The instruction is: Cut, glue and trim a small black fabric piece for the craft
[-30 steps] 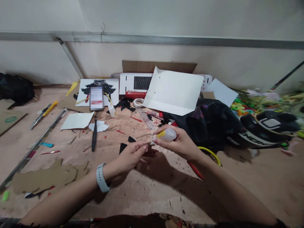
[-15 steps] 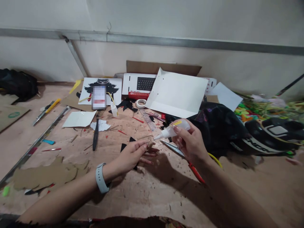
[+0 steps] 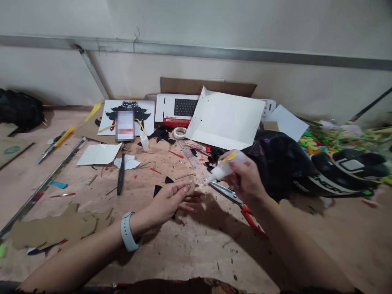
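Over a scrap-strewn floor (image 3: 190, 249), seen from above, two bare hands meet near the middle. The left hand (image 3: 167, 202), with a pale watch (image 3: 128, 232) on its wrist, pinches a small tan cardboard piece (image 3: 192, 187) between thumb and fingertips, held just above the floor. The right hand (image 3: 246, 179) is closed around a small white glue bottle (image 3: 225, 167) with a yellow label, tilted so its nozzle points down and left, near the cardboard piece; whether the tip touches it cannot be told.

Just below the bottle, red-handled scissors (image 3: 237, 200) lie on the floor, partly under the right forearm. Small black paper scraps (image 3: 162, 185) lie just left of the left hand's fingers. Farther back, a black pen (image 3: 121, 176) lies beside torn white paper (image 3: 128, 162). Behind those sit a phone (image 3: 124, 125) on a printed black-and-white picture (image 3: 143, 116), a second small glue bottle (image 3: 144, 142), a roll of tape (image 3: 179, 132) and a large white sheet (image 3: 225, 120) leaning over a keyboard box (image 3: 177, 109). At left lie a long metal ruler (image 3: 45, 185), a yellow craft knife (image 3: 56, 143) and brown cardboard cut-outs (image 3: 55, 228). At right, a black bag (image 3: 281, 163) sits beside a helmet (image 3: 346, 169).
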Demonstrator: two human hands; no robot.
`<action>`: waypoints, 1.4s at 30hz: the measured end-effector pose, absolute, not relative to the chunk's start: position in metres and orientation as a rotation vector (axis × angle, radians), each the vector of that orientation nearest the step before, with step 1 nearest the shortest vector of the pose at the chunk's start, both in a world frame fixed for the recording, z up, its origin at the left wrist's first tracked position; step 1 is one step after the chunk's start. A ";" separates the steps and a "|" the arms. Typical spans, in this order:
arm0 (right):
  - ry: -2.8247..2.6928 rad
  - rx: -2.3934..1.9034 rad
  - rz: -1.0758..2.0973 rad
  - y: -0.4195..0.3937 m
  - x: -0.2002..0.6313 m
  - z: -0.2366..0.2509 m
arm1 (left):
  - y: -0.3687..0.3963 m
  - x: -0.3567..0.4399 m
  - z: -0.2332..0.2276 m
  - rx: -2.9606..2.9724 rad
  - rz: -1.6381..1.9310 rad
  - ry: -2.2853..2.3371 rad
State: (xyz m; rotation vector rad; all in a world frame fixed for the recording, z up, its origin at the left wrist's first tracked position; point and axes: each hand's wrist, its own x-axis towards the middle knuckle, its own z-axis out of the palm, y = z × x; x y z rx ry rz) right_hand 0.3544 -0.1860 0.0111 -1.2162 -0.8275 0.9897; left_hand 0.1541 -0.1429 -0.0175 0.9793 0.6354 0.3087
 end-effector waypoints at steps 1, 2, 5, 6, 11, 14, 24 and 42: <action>-0.856 -1.247 0.991 -0.186 0.354 0.012 | -0.143 0.154 -0.018 0.981 0.315 0.647; -0.875 -1.273 0.987 -0.187 0.354 0.012 | -0.143 0.154 -0.018 0.984 0.318 0.655; -0.843 -1.213 0.907 -0.188 0.352 0.011 | -0.142 0.154 -0.019 0.998 0.315 0.638; -0.847 -1.186 0.891 -0.189 0.351 0.010 | -0.142 0.154 -0.019 1.005 0.313 0.626; -1.130 -1.310 0.910 -0.194 0.344 0.005 | -0.142 0.154 -0.018 1.021 0.311 0.620; -1.313 -1.333 0.735 -0.197 0.341 0.007 | -0.143 0.154 -0.017 1.032 0.315 0.613; -1.191 -1.333 0.890 -0.195 0.338 -0.002 | -0.145 0.153 -0.014 1.019 0.332 0.600; -0.896 -1.353 0.885 -0.194 0.329 -0.013 | -0.150 0.155 -0.017 0.996 0.283 0.609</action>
